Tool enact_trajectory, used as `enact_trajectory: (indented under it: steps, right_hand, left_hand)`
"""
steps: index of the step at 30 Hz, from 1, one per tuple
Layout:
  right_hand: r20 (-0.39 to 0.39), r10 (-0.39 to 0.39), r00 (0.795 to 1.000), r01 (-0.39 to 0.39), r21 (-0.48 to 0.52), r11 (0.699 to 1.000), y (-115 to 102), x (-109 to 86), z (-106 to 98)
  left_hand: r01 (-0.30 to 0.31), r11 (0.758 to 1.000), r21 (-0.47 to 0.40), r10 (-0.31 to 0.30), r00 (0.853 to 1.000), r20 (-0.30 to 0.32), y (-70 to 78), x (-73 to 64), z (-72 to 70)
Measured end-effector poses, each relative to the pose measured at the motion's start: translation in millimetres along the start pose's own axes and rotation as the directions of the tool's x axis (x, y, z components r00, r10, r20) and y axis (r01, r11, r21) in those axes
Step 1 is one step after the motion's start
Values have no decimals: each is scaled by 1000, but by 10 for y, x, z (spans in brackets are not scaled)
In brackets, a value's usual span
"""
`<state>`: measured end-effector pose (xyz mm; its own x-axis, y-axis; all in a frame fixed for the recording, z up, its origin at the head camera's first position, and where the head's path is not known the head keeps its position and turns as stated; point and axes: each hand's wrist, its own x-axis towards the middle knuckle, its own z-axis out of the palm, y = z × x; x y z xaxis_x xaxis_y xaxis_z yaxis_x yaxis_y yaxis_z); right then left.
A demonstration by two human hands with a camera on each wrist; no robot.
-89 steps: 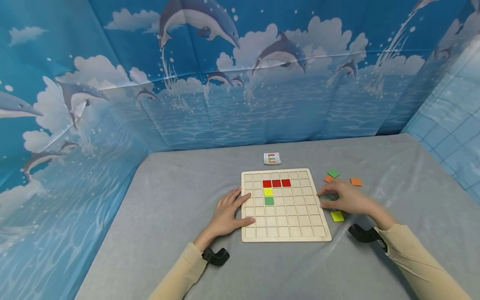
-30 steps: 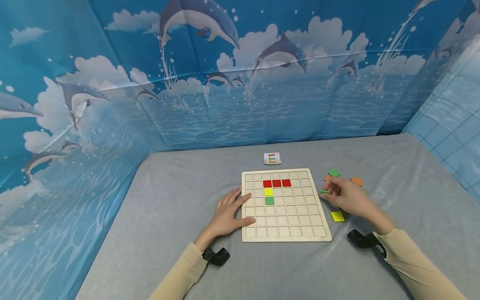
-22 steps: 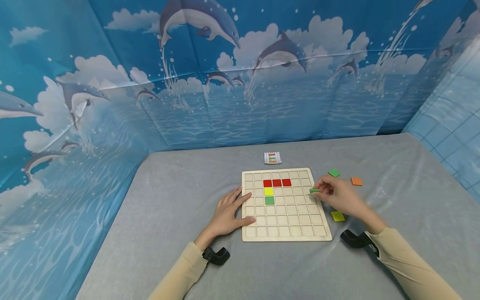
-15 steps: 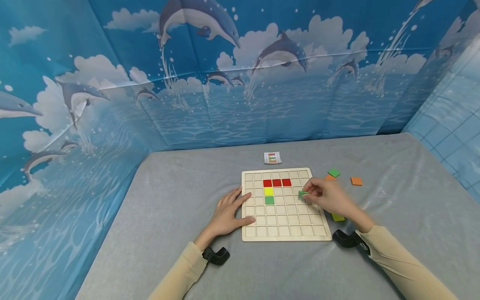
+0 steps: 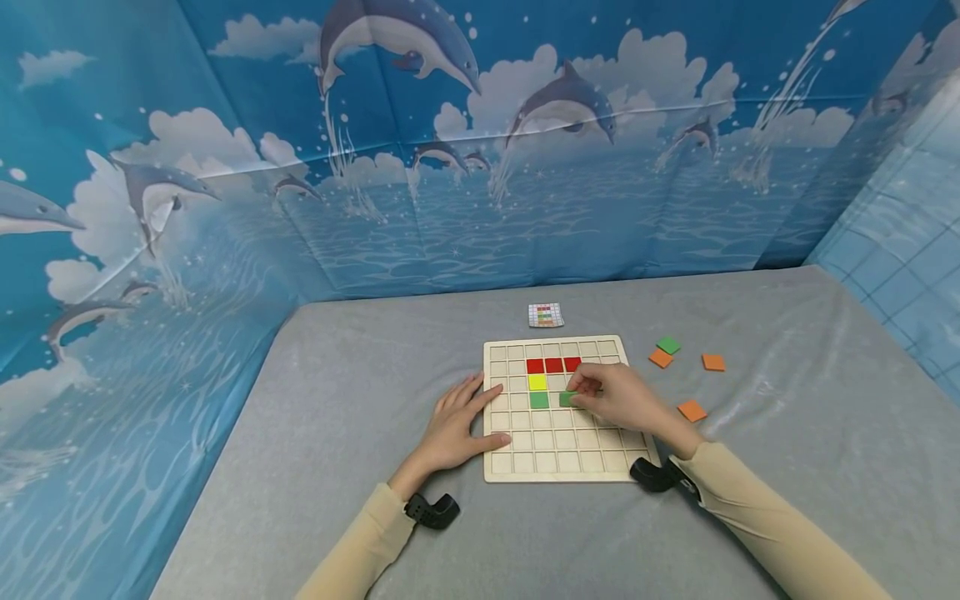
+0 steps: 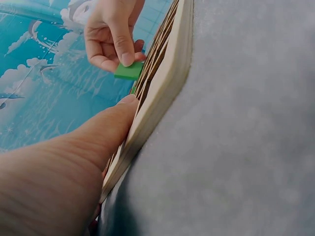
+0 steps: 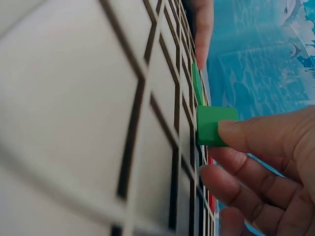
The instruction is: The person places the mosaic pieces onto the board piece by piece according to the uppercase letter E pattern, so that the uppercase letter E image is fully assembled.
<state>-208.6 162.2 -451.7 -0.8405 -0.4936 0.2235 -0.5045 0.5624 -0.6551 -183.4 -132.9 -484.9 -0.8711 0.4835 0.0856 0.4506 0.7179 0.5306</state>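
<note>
My right hand (image 5: 618,396) pinches a green square tile (image 5: 567,399) between thumb and fingers, above the middle of the wooden grid board (image 5: 592,442). In the right wrist view that green tile (image 7: 209,125) is tilted, with one edge close to the grid; whether it touches cannot be told. A row of three red tiles (image 5: 553,365) lies in the board's cells, with a yellow tile (image 5: 537,382) and another green tile (image 5: 539,400) below its left end. My left hand (image 5: 446,437) rests on the board's left edge, fingers and thumb extended.
Right of the board lie a loose green tile (image 5: 668,344) and orange tiles (image 5: 661,358), one of them partly under it. A small printed pattern card (image 5: 545,315) lies behind the board on the grey cloth (image 5: 375,367). A dolphin-printed curtain (image 5: 450,225) hangs behind.
My right hand has picked up the green tile from the right and carried it left over the board. An orange tile is uncovered; a loose yellow one is now hidden. My left hand stays put.
</note>
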Motion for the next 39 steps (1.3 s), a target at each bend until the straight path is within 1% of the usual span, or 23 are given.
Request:
enact_trajectory:
  steps: [5,11,15,20,26,33,39]
  right_hand:
    - [4,-15,1000,15,-8,1000,-43,54,56]
    - [16,3,1000,-3,-3,1000,-56,65,93]
    - [0,3,1000,-3,-15,1000,-66,64,87]
    - [-21,-6,1000,5,-60,998,-52,42,75]
    - [-8,-14,1000,13,-70,997,-37,1,64]
    - [-1,0,1000,0,-86,996,-60,-15,38]
    - [15,-12,1000,13,-127,992,-78,3,38]
  left_hand:
    - [3,1000,-1,-3,1000,0,3,0,-4]
    - [1,1000,5,-1,1000,5,6,-2,-5]
    - [0,1000,4,0,1000,0,4,-3,-1]
    - [-1,1000,5,1,1000,3,6,-7,1]
    - [-1,1000,-1,1,1000,6,21,-16,-15]
    - [-11,1000,2,11,1000,10,46,-19,-45]
    - [-11,1000,3,11,1000,3,27,-16,-38]
